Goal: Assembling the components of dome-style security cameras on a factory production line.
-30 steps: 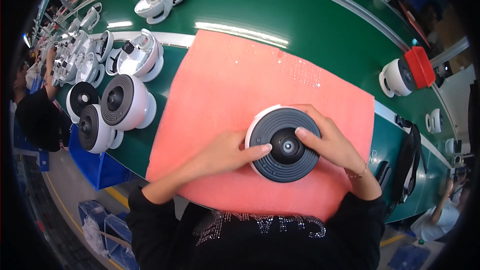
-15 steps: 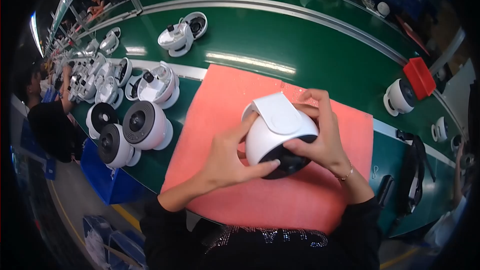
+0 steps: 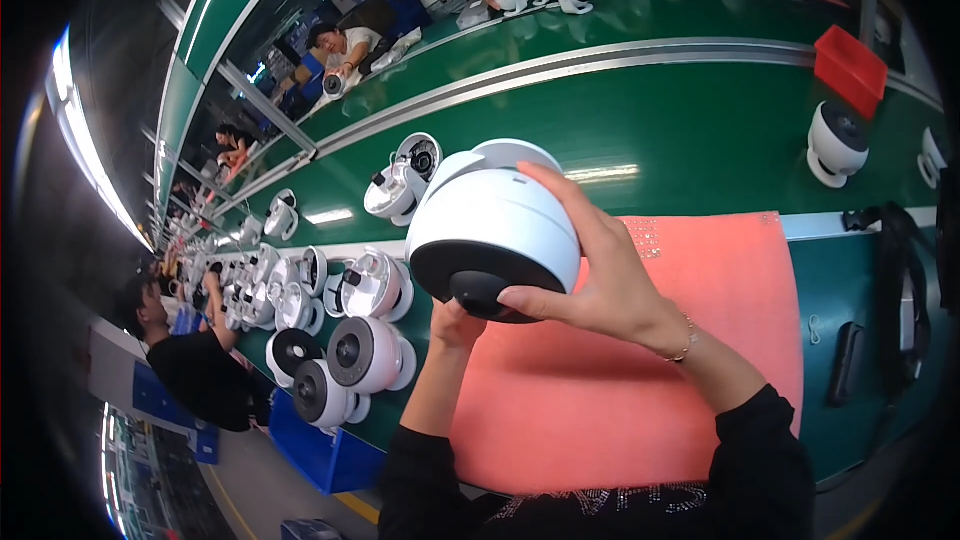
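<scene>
A white ball-shaped camera with a black front is held up above the pink foam mat, its front tilted down toward me. My right hand grips its right side, thumb on the black face and fingers up by the round white base. Below the camera, my left hand supports its lower left; most of its fingers are hidden behind the ball. Left of the mat stand several finished-looking cameras, one with a large dark face.
Half-open camera shells crowd the left bench. A blue bin hangs below its edge. A red bin, another camera and a black strap lie to the right. Co-workers sit left and across.
Both hands have raised the camera off the mat area toward the left and turned it, so its black front faces me more. The view has swung left and up.
</scene>
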Demonstrator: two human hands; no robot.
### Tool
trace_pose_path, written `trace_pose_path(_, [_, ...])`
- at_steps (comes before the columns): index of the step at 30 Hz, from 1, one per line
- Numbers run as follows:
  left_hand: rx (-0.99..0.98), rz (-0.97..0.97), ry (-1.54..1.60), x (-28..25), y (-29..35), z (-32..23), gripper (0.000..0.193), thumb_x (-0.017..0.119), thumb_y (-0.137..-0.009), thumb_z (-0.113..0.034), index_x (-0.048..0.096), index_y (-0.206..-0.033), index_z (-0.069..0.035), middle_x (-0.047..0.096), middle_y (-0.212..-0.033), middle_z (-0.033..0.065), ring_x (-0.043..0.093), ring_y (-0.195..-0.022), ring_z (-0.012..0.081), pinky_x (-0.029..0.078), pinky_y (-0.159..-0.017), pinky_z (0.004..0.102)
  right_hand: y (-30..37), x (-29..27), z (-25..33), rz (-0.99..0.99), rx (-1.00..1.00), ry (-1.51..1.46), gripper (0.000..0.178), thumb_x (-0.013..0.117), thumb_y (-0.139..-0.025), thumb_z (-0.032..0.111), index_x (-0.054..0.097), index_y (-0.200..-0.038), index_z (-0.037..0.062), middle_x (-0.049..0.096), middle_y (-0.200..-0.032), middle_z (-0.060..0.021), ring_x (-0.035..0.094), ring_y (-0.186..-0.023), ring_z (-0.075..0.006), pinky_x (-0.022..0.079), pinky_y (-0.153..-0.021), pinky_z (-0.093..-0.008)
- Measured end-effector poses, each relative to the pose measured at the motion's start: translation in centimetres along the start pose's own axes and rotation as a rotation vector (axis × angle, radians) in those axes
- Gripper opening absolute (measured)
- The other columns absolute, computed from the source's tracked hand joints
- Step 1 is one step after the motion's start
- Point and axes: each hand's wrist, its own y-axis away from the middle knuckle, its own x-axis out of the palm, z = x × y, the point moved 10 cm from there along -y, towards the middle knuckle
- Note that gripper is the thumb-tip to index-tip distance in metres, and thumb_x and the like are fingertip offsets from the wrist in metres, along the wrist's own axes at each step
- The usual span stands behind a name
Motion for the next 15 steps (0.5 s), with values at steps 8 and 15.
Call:
trace_pose_path(8, [0.036,-0.057,0.166,-0.8,-2.7,1.6,0.066,0.06,-0.075,-0.034,0.04,-0.126,0.003,0.049,-0.123,0.0146,0.051,-0.11,0.0248,0.035,-0.101,0.0351,-0.4,-2.0,-2.1,-0.177,-0.073,0.007,0.078,0.074,-0.066,0.034,0.039,-0.13,0.0049,0.056,-0.111,-0.023,0.059,-0.101,-0.0312,0.047,-0.085,-0.0393])
trace_pose_path(15, [-0.6,-0.309,-0.08,-0.5,-6.6,6.0,0.049,0.058,-0.081,-0.037,0.046,-0.119,-0.007,0.051,-0.118,0.0121,0.052,-0.107,0.023,0.045,-0.088,0.0411,0.2,-3.2,-11.9,-0.301,0.569,-0.588,0.078,0.068,-0.075,0.041,0.026,-0.128,0.0019,0.047,-0.116,-0.0175,0.057,-0.094,-0.0258,0.049,-0.078,-0.034])
